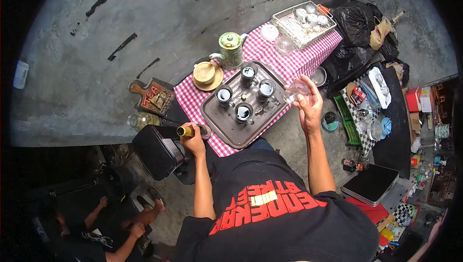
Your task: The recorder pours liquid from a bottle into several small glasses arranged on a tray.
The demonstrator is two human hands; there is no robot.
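My left hand (194, 141) is closed round a dark cylinder with a gold-coloured end (183, 131), beside the near left edge of the tray; its exact kind is unclear. In my right hand (311, 105) is a small clear glass (297, 88), gripped between thumb and fingers above the tray's right edge. Several dark mugs (243, 112) with dark liquid stand upright on the brown tray (231, 137). A small gold-coloured piece (244, 97) lies among them, and wet patches show on the tray's right part.
A green lidded jug (231, 50) and a wooden cup on a saucer (204, 73) stand behind the tray on the checked cloth (308, 62). A wire basket (304, 30) holds several white cups. A black bin-like container (155, 153) is at left. Another person's arm (126, 242) shows lower left.
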